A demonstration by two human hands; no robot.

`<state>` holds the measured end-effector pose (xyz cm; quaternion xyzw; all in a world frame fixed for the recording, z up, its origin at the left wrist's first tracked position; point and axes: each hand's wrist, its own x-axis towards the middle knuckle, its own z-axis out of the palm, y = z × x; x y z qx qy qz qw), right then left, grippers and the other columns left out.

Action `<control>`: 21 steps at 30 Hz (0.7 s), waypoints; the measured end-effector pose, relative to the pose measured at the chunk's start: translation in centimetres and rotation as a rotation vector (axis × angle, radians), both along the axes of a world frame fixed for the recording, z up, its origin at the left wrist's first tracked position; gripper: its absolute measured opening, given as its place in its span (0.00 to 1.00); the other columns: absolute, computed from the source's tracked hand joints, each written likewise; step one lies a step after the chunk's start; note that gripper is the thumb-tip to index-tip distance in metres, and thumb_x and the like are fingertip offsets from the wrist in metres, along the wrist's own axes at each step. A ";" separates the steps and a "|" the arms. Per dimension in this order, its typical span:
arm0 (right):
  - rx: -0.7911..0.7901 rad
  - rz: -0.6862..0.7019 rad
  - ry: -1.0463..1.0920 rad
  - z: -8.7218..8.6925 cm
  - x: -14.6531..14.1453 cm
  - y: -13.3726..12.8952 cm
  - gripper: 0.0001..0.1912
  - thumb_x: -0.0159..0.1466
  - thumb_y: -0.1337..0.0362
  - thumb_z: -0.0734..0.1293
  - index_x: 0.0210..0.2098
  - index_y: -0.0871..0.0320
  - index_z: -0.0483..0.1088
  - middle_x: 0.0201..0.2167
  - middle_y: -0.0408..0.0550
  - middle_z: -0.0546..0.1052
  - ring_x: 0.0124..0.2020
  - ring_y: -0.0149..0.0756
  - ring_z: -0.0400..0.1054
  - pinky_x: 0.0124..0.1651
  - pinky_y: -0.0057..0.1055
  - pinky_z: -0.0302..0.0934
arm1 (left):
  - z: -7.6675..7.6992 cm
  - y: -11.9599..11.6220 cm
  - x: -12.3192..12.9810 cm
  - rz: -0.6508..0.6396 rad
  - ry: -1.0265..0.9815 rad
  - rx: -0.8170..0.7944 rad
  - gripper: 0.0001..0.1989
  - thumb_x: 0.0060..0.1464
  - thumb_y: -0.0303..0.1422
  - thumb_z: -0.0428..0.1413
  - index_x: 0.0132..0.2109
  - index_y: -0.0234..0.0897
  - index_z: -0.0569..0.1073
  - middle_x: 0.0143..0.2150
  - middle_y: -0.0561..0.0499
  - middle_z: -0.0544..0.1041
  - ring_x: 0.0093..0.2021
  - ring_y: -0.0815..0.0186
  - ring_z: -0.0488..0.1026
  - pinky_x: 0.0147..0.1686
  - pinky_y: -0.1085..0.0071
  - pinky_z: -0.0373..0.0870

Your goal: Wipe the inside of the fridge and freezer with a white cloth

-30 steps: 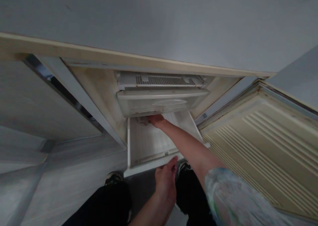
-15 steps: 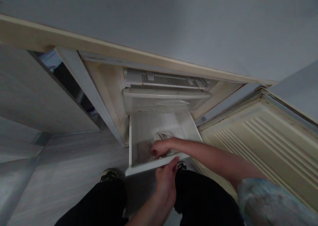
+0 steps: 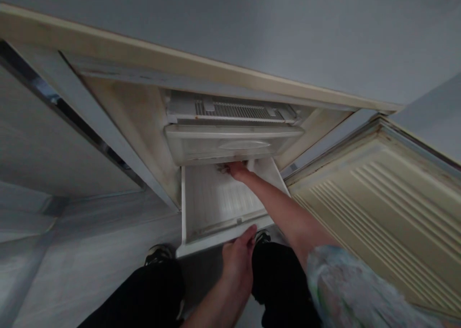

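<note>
A white freezer drawer [image 3: 216,198] is pulled out below the compartment. My left hand [image 3: 238,256] grips its front edge near the right side, the thumb on the outside and the other fingers mostly hidden. Deep in the drawer, my right hand [image 3: 236,169] is closed on a pale cloth [image 3: 222,168], pressing it near the back of the drawer floor. Part of that hand lies under the shadow of the upper drawer [image 3: 234,144], whose front is translucent.
A ribbed cream door [image 3: 382,208] stands wide open on the right. Above the drawers sits a grey vented panel [image 3: 237,111]. The freezer's outer surface [image 3: 252,30] rises over them. My legs and shoes [image 3: 158,253] are beneath the drawer front, on the grey floor [image 3: 108,251].
My right hand has moved with the cloth from the drawer's front to its back. My left hand keeps its grip on the front edge. The view has shifted slightly.
</note>
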<state>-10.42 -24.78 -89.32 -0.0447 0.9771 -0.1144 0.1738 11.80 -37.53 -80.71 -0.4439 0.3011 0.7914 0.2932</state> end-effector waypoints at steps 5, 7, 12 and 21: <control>-0.005 0.236 -0.318 0.6 5.4 0.9 0.13 0.62 0.73 0.70 0.47 0.64 0.79 0.46 0.54 0.81 0.49 0.39 0.75 0.50 0.25 0.63 | 0.1 0.1 0.0 0.047 0.030 -0.014 0.08 0.46 0.16 0.66 0.27 0.26 0.75 0.25 0.47 0.76 0.23 0.72 0.72 0.25 0.79 0.71; -0.038 0.356 -0.497 0.8 8.3 0.8 0.11 0.58 0.72 0.74 0.41 0.60 0.81 0.38 0.46 0.82 0.40 0.33 0.76 0.42 0.21 0.63 | -0.1 0.3 0.1 0.069 0.037 -0.023 0.06 0.47 0.15 0.65 0.30 0.26 0.77 0.29 0.46 0.78 0.25 0.73 0.72 0.25 0.80 0.71; 0.071 0.343 -0.494 1.7 9.8 2.6 0.11 0.59 0.68 0.74 0.42 0.59 0.80 0.39 0.47 0.82 0.39 0.36 0.76 0.41 0.24 0.65 | -0.5 0.9 0.4 0.048 0.047 -0.014 0.06 0.47 0.16 0.66 0.32 0.25 0.77 0.30 0.46 0.78 0.26 0.73 0.73 0.27 0.79 0.72; 0.176 -0.111 0.002 1.2 0.8 6.1 0.25 0.72 0.60 0.61 0.66 0.62 0.65 0.64 0.64 0.68 0.65 0.53 0.63 0.64 0.43 0.57 | -0.6 0.9 0.3 0.013 0.017 -0.039 0.09 0.46 0.17 0.66 0.26 0.26 0.75 0.24 0.48 0.75 0.24 0.72 0.72 0.26 0.79 0.72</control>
